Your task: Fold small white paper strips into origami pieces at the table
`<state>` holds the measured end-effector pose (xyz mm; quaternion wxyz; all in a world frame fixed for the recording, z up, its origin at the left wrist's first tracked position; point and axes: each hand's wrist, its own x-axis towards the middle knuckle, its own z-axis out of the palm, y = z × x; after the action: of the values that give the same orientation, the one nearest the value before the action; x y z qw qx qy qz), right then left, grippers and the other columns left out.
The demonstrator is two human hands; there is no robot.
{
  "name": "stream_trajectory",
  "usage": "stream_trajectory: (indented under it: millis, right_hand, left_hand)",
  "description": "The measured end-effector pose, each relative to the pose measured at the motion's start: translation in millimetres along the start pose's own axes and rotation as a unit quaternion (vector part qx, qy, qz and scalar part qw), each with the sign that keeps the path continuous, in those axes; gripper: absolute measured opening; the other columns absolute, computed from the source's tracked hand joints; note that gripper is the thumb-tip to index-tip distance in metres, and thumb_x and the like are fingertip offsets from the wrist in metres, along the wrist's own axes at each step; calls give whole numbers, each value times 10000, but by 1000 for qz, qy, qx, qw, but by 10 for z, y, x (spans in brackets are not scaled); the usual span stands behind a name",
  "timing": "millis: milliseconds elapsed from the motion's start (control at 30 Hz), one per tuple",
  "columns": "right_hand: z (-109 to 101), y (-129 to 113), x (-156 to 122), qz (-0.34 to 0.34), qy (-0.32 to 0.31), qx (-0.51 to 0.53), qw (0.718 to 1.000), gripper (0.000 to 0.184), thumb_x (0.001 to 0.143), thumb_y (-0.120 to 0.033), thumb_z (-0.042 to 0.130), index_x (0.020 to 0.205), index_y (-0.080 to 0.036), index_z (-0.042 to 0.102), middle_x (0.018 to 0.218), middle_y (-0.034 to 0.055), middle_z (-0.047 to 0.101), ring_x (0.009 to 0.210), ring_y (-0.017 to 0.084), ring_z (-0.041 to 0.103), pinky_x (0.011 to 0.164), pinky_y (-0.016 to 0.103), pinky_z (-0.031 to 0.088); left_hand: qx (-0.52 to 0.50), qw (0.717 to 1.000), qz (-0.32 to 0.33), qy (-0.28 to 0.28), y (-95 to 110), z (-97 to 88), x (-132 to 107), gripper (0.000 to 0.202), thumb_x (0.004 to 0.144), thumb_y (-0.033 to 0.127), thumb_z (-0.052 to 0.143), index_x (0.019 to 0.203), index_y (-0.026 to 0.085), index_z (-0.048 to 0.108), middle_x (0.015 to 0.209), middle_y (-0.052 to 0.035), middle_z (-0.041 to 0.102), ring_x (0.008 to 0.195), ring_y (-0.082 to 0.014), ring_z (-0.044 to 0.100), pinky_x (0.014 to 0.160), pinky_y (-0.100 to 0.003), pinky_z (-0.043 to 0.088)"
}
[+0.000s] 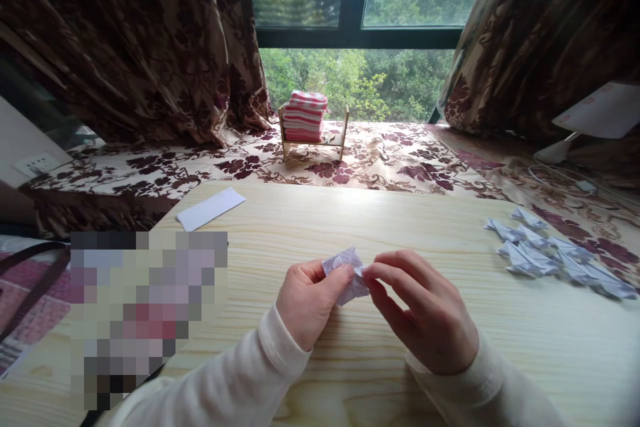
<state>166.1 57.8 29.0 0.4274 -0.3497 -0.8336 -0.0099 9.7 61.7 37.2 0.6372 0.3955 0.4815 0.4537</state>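
Note:
A small folded piece of patterned paper [351, 259] is held above the middle of the wooden table [280, 220]. My left hand [306, 300] grips it, the thumb pressed on top and the fingers behind. With thumb and index finger, my right hand [425, 310] pinches the paper's right edge; its other fingers are curled. Several folded paper pieces [530, 257] with pointed corners lie in a group at the table's right side. Toward the back left rests a flat white paper strip [211, 208].
A pixelated area [150, 320] covers something on the table's left. Behind the table, a small wooden rack [315, 143] with folded pink and white cloths [304, 117] stands on the patterned window seat. A white lamp [597, 110] with a cable is at the right.

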Motion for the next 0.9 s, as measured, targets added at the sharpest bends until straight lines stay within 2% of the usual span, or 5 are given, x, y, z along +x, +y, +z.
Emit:
stream_trajectory:
  millis: [267,600,900]
  right_hand:
    - [-2,-14,20,21,-5,-6,1000,136,824,-74,531,893,-178,587,808,79,611,723,175,563,615,288,486]
    - [7,-29,22,39,-12,-7,999,76,819,-109,534,782,-156,581,728,57,582,669,163,537,588,278,446]
    - [21,-38,3,105,-31,46,993,108,833,-125,514,744,-163,562,696,23,540,624,127,509,560,246,405]
  left_hand:
    - [41,998,42,-3,-13,18,-34,190,721,270,629,646,106,684,588,-3,599,608,-115,498,606,-232,403]
    - [133,987,85,22,-52,33,-59,207,732,278,571,596,124,593,567,16,466,588,-112,412,560,-249,346]
    - [130,987,91,5,-67,24,-38,188,722,261,559,602,120,595,571,12,476,576,-110,415,542,-246,345]
